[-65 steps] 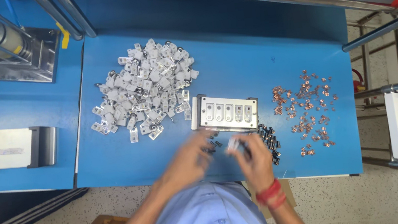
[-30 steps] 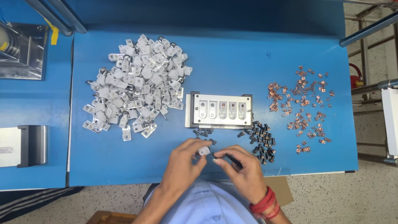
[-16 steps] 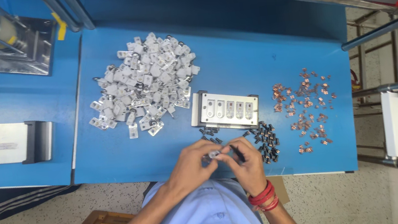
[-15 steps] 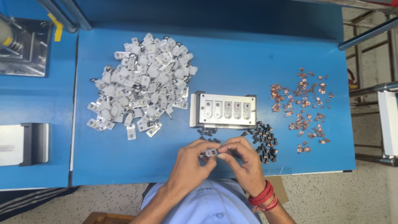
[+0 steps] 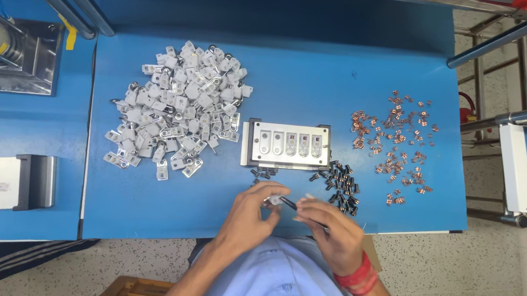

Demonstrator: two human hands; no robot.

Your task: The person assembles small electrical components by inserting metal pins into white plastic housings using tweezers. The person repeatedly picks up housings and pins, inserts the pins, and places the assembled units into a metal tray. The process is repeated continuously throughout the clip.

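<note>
Two hands meet at the table's near edge, the left hand (image 5: 248, 215) pinching a small white piece (image 5: 274, 200) while the right hand (image 5: 330, 223) pinches a thin dark tool (image 5: 289, 204) slanting up-left into it.

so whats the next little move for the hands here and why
Probably seat the thin dark tool in the right hand into the small white part pinched by the left hand. The two already meet at the fingertips near the table edge, just below the metal fixture, whose slots look filled.
</note>
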